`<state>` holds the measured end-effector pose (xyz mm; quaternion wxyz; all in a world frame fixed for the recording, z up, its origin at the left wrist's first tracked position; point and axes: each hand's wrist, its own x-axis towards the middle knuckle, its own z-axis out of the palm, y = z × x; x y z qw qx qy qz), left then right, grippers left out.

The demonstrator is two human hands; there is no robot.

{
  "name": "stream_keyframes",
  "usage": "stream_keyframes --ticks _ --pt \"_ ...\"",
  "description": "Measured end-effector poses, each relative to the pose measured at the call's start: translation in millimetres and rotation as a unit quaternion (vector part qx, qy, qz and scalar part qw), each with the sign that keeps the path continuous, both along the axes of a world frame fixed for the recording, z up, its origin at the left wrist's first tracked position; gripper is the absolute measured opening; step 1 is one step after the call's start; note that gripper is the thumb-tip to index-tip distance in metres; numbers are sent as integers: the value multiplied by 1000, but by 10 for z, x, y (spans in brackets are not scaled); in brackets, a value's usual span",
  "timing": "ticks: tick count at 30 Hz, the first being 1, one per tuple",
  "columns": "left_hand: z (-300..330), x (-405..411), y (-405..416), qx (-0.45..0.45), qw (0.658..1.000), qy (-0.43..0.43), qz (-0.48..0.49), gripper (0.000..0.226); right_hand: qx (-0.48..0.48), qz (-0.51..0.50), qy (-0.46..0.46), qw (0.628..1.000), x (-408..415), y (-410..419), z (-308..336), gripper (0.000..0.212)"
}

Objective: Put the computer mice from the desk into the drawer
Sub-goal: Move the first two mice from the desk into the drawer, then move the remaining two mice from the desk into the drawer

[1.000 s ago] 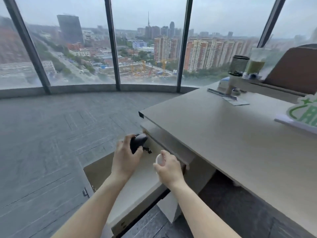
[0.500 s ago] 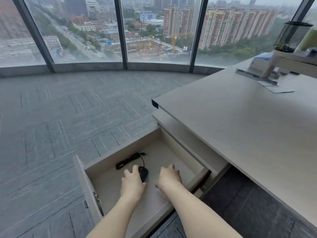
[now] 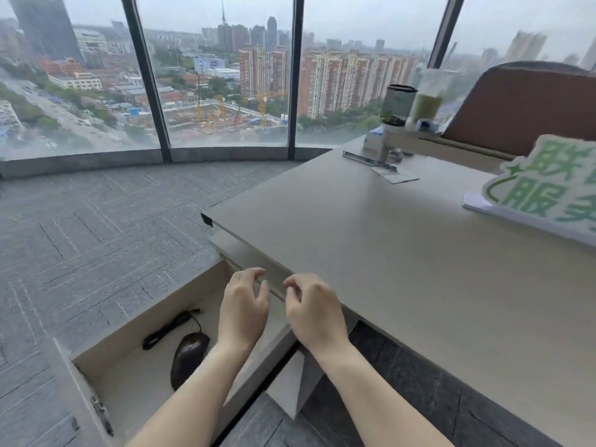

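Left hand [image 3: 243,309] and right hand [image 3: 314,312] hover empty, fingers loosely curled, above the open drawer [image 3: 135,337]. Black mouse [image 3: 188,356] lies inside; beige desk [image 3: 403,269] adjoins, windows [image 3: 225,75] beyond.

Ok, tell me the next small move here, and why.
Probably push the drawer shut. The black mouse and its cord lie inside it, both hands, left and right, are empty with fingers loosely curled, and no mouse shows on the visible desk.

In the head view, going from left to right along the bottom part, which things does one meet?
Open drawer → black mouse inside it → left hand → right hand → desk.
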<state>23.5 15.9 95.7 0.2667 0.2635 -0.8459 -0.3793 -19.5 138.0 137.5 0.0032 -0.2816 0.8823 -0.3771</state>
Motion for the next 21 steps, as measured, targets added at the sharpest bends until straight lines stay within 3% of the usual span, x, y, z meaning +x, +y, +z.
stream_keyframes --ticks 6,12,14,16,21 --pt "586 -591 1561 3 983 90 -161 24 -104 -175 109 973 -187 1796 564 19" --pt "672 -983 3258 -3 937 19 -349 32 -59 -392 173 902 -472 3744 457 21" --pt "656 -1070 3740 1 925 -31 -379 40 -20 -458 166 873 -536 4278 354 20" --pt "641 -1147 4145 10 917 -79 -391 50 32 -501 126 855 -585 4679 257 32" --pt "608 -1315 4854 -70 928 -139 -339 65 101 -494 -12 864 -685 5112 99 57"
